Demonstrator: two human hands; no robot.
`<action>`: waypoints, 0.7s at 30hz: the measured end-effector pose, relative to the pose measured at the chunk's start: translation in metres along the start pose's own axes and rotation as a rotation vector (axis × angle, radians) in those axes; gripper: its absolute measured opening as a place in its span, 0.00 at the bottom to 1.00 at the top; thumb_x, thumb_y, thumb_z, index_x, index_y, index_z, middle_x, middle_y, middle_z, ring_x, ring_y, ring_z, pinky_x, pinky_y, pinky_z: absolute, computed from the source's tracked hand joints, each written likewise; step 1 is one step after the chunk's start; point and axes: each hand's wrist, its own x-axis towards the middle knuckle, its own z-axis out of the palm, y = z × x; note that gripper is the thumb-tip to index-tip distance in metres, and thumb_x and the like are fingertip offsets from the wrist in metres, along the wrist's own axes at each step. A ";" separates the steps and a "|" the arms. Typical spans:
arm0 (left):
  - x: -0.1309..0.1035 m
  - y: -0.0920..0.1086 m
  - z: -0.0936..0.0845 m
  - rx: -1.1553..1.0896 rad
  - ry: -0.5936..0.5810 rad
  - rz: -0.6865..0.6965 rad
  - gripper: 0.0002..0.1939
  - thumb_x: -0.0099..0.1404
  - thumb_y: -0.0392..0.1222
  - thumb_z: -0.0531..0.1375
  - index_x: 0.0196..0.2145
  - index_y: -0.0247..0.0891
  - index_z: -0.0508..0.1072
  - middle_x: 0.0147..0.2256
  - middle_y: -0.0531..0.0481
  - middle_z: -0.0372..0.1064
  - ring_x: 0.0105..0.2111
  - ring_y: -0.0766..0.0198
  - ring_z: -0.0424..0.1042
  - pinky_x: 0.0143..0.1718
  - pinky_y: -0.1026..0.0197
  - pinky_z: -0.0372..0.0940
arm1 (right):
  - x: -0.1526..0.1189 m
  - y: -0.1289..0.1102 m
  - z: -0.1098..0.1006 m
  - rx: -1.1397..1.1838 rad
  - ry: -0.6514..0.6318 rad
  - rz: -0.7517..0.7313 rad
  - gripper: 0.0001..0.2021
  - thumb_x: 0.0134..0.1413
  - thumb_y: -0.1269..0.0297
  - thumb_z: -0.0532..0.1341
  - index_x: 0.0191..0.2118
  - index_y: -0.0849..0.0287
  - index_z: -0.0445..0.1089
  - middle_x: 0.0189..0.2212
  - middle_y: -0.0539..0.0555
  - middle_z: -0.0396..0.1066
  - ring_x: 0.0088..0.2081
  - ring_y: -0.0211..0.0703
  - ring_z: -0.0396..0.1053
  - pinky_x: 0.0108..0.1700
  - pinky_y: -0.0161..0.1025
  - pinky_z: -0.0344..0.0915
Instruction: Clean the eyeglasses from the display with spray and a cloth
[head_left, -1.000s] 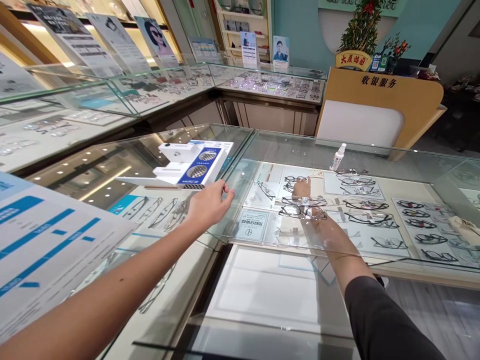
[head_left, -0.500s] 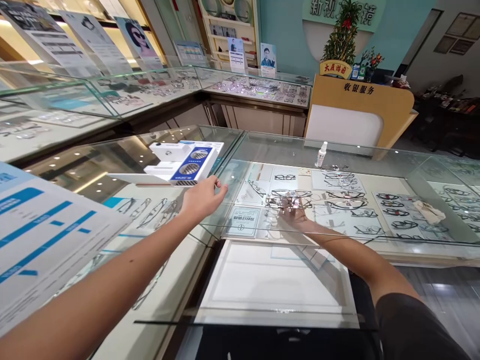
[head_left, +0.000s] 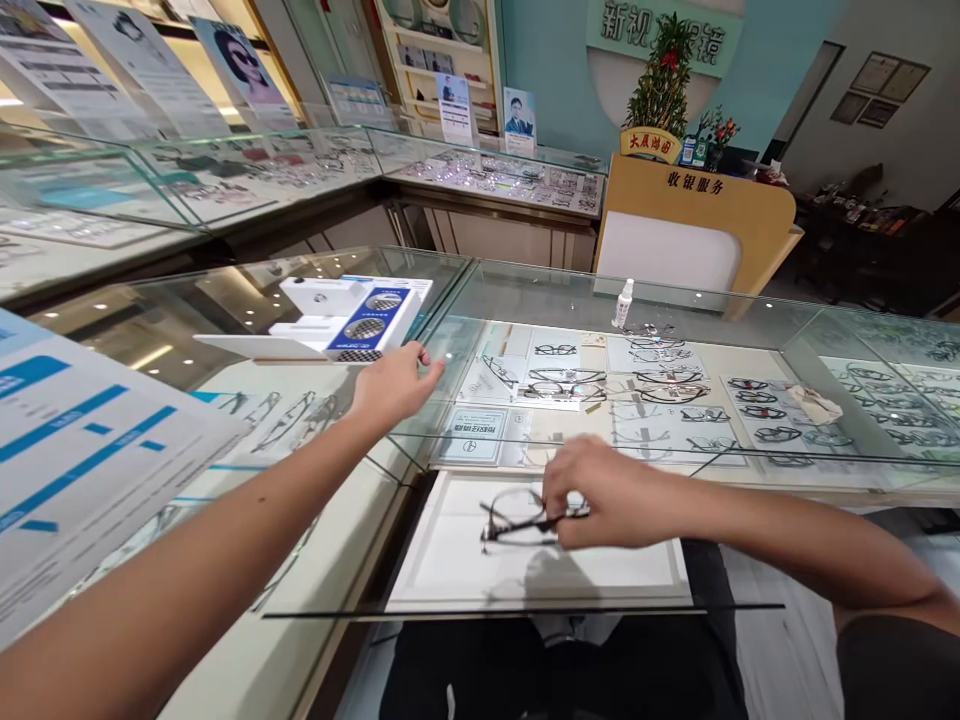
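Note:
My right hand [head_left: 600,495] grips a pair of eyeglasses [head_left: 517,515] with dark temples, held just above a white tray [head_left: 637,580] at the front of the counter. Its fingers are pinched on the frame. My left hand [head_left: 397,385] is loosely curled over the glass top of the left-hand counter, with no object visible in it. Just behind that hand lies an open white and blue box [head_left: 371,320]. Inside the case beyond the tray, several other eyeglasses [head_left: 566,377] lie in rows, near a printed card [head_left: 474,435].
On the glass top stands a small white spray bottle [head_left: 623,303]. A crumpled cloth [head_left: 814,405] is at the right. A large blue and white printed sheet [head_left: 97,450] fills the left edge. Behind are more glass display cases [head_left: 285,185] and a wooden cashier desk [head_left: 690,220].
My right hand has come out of the display rows toward me, over the tray, bringing the eyeglasses with it. My left hand stays in place; the view has shifted slightly.

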 end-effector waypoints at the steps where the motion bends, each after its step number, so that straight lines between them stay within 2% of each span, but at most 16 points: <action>1: 0.000 0.000 0.001 0.001 0.001 0.001 0.18 0.73 0.57 0.49 0.46 0.41 0.69 0.44 0.38 0.79 0.46 0.40 0.79 0.39 0.52 0.65 | 0.000 -0.005 -0.022 -0.007 0.064 -0.023 0.03 0.57 0.68 0.72 0.33 0.55 0.81 0.38 0.50 0.84 0.47 0.50 0.78 0.63 0.51 0.66; 3: 0.001 -0.001 0.001 0.002 0.000 0.000 0.19 0.74 0.57 0.49 0.46 0.41 0.69 0.45 0.37 0.79 0.46 0.40 0.79 0.39 0.51 0.65 | 0.008 -0.004 -0.062 -0.066 0.222 -0.001 0.05 0.60 0.72 0.67 0.33 0.57 0.81 0.40 0.52 0.83 0.46 0.50 0.76 0.63 0.53 0.64; 5: 0.001 -0.001 0.002 0.000 -0.001 -0.001 0.19 0.74 0.58 0.48 0.46 0.41 0.69 0.45 0.37 0.79 0.47 0.40 0.79 0.39 0.52 0.65 | 0.028 0.012 -0.093 -0.177 0.311 0.064 0.05 0.59 0.70 0.66 0.34 0.57 0.81 0.41 0.54 0.81 0.48 0.52 0.75 0.61 0.53 0.63; 8: 0.000 0.000 0.001 -0.002 -0.001 0.001 0.19 0.74 0.57 0.49 0.46 0.41 0.69 0.45 0.37 0.80 0.47 0.41 0.79 0.39 0.52 0.64 | 0.069 0.056 -0.112 -0.331 0.350 0.136 0.07 0.59 0.68 0.64 0.36 0.59 0.81 0.42 0.57 0.79 0.51 0.55 0.71 0.62 0.54 0.59; 11: 0.000 0.000 0.002 -0.001 0.000 0.008 0.18 0.74 0.56 0.49 0.45 0.41 0.69 0.45 0.38 0.80 0.47 0.41 0.79 0.39 0.52 0.64 | 0.103 0.099 -0.106 -0.482 0.326 0.221 0.08 0.59 0.69 0.63 0.37 0.61 0.82 0.44 0.60 0.79 0.51 0.57 0.69 0.65 0.55 0.58; 14: 0.001 -0.001 0.002 -0.006 0.010 0.018 0.17 0.74 0.56 0.50 0.44 0.41 0.69 0.45 0.37 0.80 0.47 0.41 0.79 0.38 0.52 0.64 | 0.121 0.128 -0.090 -0.599 0.274 0.267 0.10 0.60 0.69 0.63 0.39 0.63 0.83 0.47 0.63 0.80 0.55 0.59 0.69 0.74 0.57 0.49; 17: 0.001 0.000 0.003 -0.015 0.018 0.023 0.17 0.74 0.56 0.50 0.43 0.41 0.69 0.44 0.38 0.79 0.46 0.42 0.79 0.37 0.52 0.63 | 0.126 0.144 -0.077 -0.652 0.260 0.283 0.13 0.61 0.71 0.61 0.43 0.64 0.84 0.50 0.65 0.79 0.59 0.59 0.68 0.78 0.57 0.43; 21: 0.002 -0.001 0.004 -0.023 0.005 0.017 0.17 0.73 0.57 0.50 0.41 0.42 0.67 0.41 0.40 0.78 0.44 0.44 0.79 0.35 0.53 0.61 | 0.127 0.156 -0.069 -0.633 0.247 0.284 0.13 0.61 0.70 0.61 0.42 0.63 0.84 0.50 0.64 0.79 0.59 0.59 0.69 0.79 0.59 0.43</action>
